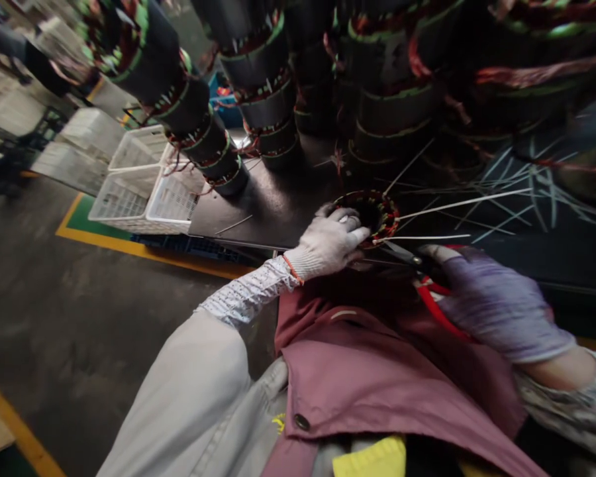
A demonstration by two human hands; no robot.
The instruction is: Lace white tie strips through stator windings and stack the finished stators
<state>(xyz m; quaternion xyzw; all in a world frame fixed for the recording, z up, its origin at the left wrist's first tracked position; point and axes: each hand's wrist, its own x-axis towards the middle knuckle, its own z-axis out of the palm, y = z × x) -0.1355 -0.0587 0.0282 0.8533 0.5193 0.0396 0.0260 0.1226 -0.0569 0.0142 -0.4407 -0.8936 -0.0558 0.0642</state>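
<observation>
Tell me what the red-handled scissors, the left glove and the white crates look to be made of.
Red-handled scissors: blades probably steel, from their grey metallic look; handles perhaps plastic-coated, from their smooth, even red.
Left glove: matte knitted fabric, shown by its ribbed cuff; the fibre can't be told.
White crates: likely moulded plastic, fairly matte, judging by their lattice walls.

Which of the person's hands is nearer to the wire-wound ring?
Left. The left hand rests on the left side of the wire-wound ring; the right hand is apart from it, off to the right, holding red-handled scissors pointed toward it.
</observation>
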